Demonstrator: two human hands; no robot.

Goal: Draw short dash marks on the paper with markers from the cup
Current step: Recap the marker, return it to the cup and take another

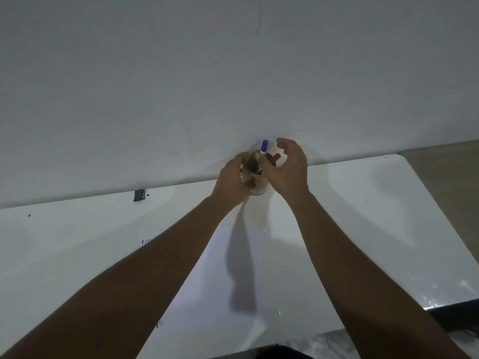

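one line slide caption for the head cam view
Both hands, left and right, reach the marker cup at the table's far edge.

Clear cup [256, 189] upright at table's far edge, blue-capped marker [264, 146] and red-capped marker [275, 158] inside; dash-marked paper [207, 281] nearer.

Both hands cover most of the cup [255, 189], so its rim and contents are largely hidden. The left hand [234, 181] hides the blue marker's [264, 146] barrel. The dash marks [146, 240] beside the left forearm are too small to count. Both elbows run off the bottom edge.
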